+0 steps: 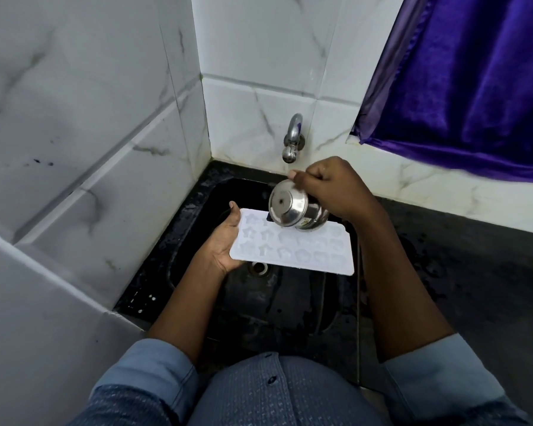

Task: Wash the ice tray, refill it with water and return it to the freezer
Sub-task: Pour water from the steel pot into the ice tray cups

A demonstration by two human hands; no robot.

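White marble-veined wall tiles (74, 118) close in a black sink (259, 318) sunk into a dark stone counter (474, 256). Over the middle of that sink hangs the white rectangular plastic ice tray (302, 252), held roughly level with its star and flower moulds facing up and its long axis running left to right. Whether the moulds hold water cannot be told. The left hand (225, 244) grips the tray's left short end, thumb on top along the edge and fingers underneath. Above the tray's far long edge, the right hand (330, 186) clasps a small round stainless-steel bowl (293, 210) by its rim. The bowl is tipped steeply, its base turned towards the camera and its mouth hidden, so its contents do not show. Just below the tray's near edge sits the round metal drain (259, 267). On the far wall a chrome tap (293, 139) juts out above the bowl. A purple satin curtain (462, 81) hangs at far right.
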